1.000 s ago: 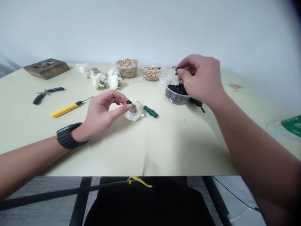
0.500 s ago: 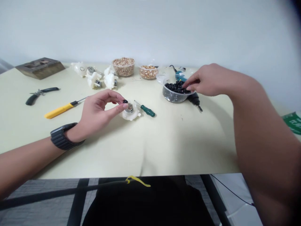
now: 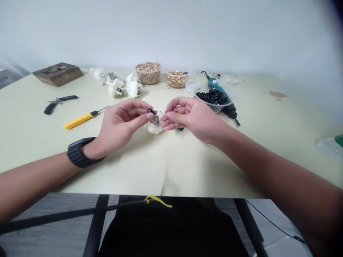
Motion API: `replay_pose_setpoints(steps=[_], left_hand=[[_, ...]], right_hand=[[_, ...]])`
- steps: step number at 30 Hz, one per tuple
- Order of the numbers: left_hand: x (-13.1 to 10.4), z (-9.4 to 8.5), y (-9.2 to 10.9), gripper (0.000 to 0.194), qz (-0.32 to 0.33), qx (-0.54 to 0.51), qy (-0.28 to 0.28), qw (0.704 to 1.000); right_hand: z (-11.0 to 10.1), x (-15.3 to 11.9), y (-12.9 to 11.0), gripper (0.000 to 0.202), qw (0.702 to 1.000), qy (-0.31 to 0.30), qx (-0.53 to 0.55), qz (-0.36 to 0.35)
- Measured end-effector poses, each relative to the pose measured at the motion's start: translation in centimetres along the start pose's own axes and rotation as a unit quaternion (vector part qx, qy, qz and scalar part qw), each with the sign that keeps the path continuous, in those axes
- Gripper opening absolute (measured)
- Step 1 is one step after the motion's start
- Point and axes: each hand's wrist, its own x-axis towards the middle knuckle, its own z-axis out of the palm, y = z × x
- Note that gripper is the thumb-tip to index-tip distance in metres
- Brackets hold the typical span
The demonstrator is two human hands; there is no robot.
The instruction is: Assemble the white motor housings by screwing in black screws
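Left hand pinches a black piece beside a motor, well in from the table's near edge

Clock directions run from the white motor part (image 3: 154, 127), with 12 toward the wall. It rests on the tabletop (image 3: 184, 171), between both hands. At its upper left, the left hand (image 3: 118, 128) grips a small black piece (image 3: 150, 111) between thumb and fingertips; whether piece meets motor, I cannot tell. The right hand (image 3: 191, 119) sits close at 3 o'clock, fingers bunched; whether they grasp anything, I cannot tell. It partly covers a green screwdriver (image 3: 181, 129).

At 6, a broad stretch of tabletop separates the part from the near edge. At 9, the yellow screwdriver (image 3: 79, 120) lies just beyond the left wrist, with pliers (image 3: 57, 101) further out. More white motor parts (image 3: 116, 87) cluster between 10 and 11. A tan-filled bowl (image 3: 148, 76) stands at 12, an orange-filled bowl (image 3: 177, 80) at 1, both toward the far edge. The bowl of black pieces (image 3: 213, 98) is at 2, a teal power tool (image 3: 215, 84) behind it.
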Motion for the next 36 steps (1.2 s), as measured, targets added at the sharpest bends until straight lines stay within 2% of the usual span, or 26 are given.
replay_pose_setpoints(steps=[2,5,11,21,29,36], left_hand=[[-0.1,0.1,0.1,0.031,-0.010,-0.023,-0.004,1.000],[-0.1,0.0,-0.2,0.028,-0.016,-0.045,-0.019,0.999],[0.3,-0.3,-1.1,0.027,0.022,-0.016,-0.028,0.999],[0.3,0.1,-0.6,0.034,0.006,-0.002,-0.038,0.999],[0.1,0.0,-0.8,0.036,0.067,0.073,-0.029,0.995],[-0.1,0.0,-1.0,0.033,0.090,0.079,-0.038,0.992]], right_hand=[[0.8,-0.3,0.7,0.013,1.000,-0.001,-0.001,-0.007],[1.0,-0.4,1.4,0.006,0.999,0.011,-0.015,-0.032],[0.5,0.0,2.3,0.023,0.993,0.048,-0.022,-0.108],[0.8,-0.4,2.2,0.039,0.996,0.040,0.013,-0.073],[0.5,-0.2,2.7,0.042,0.995,0.056,0.022,-0.085],[0.5,-0.1,3.1,0.043,0.996,0.032,0.032,-0.073]])
